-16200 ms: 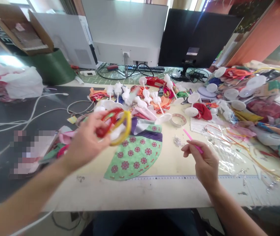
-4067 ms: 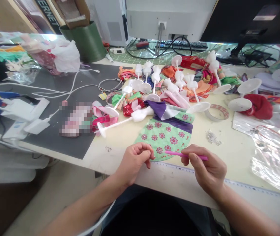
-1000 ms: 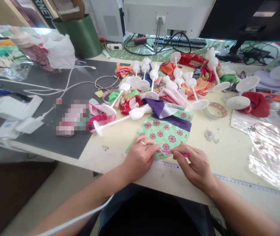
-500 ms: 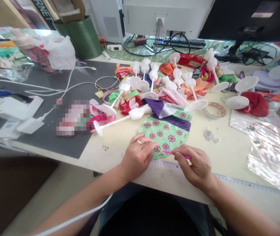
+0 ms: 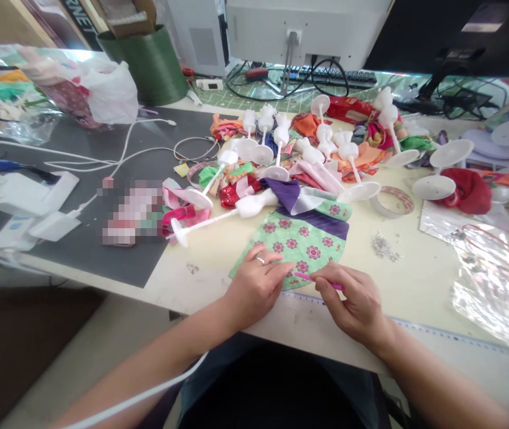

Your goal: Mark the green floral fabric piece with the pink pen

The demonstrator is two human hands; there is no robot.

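Along the front edge of a cream worktable [image 5: 183,280], a person is working over a half-circle of green floral fabric [image 5: 301,247] banded in purple, which is lying flat just above a ruler [image 5: 442,330]. The left hand [image 5: 254,286] is spread and pressing down on the fabric's lower edge, a ring [image 5: 260,260] showing on one finger. The right hand [image 5: 353,301] is pinching a pink plastic stick [image 5: 319,281] between thumb and forefinger, its tip lying on the fabric just beside the left hand. Behind the fabric, white doll stands [image 5: 254,208] are lying across colourful cloth scraps [image 5: 306,125], while a roll of tape [image 5: 379,205] and scattered rhinestones [image 5: 382,246] are sitting off to the right.
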